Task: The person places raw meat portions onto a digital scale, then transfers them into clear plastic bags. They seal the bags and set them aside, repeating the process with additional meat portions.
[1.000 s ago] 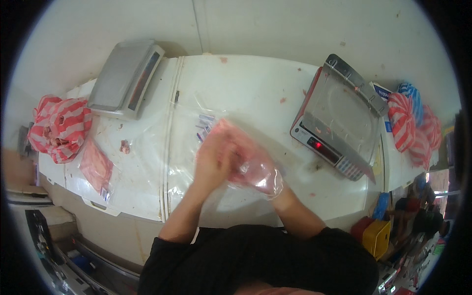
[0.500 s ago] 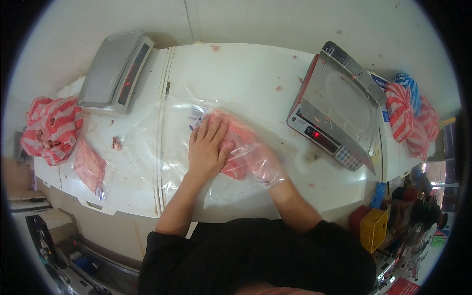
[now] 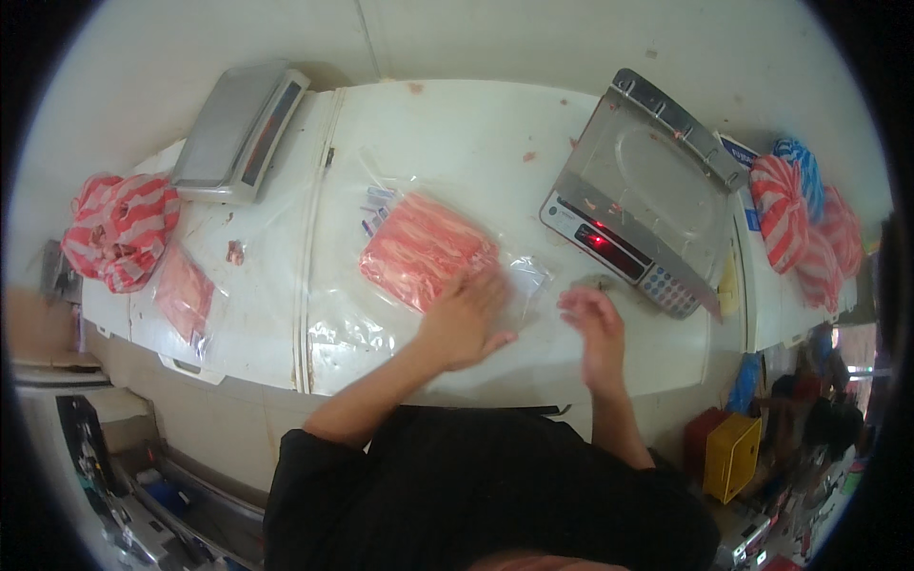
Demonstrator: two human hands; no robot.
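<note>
A flat block of pink, pale-streaked sliced meat [image 3: 424, 246] lies inside a clear plastic bag [image 3: 345, 319] on the white worktop. My left hand [image 3: 466, 319] is at the near right edge of the meat, on or just over the bag, fingers stretched out and slightly blurred. Off to the right, my right hand [image 3: 598, 333] is raised with its fingers loosely apart, holding nothing. The bag's crumpled end [image 3: 529, 276] lies between the two hands.
Two scales flank the bag: a grey one [image 3: 233, 133] at far left and one with a keypad [image 3: 647, 190] at right. At left are a red-striped bag [image 3: 122, 228] and a smaller packet of meat [image 3: 184, 295]. More striped bags [image 3: 783, 209] stand far right. A yellow crate [image 3: 731, 459] is lower right.
My right hand has come out of the plastic bag and moved right. My left hand has slid from the top of the meat to its near right edge. The meat now lies flat.
</note>
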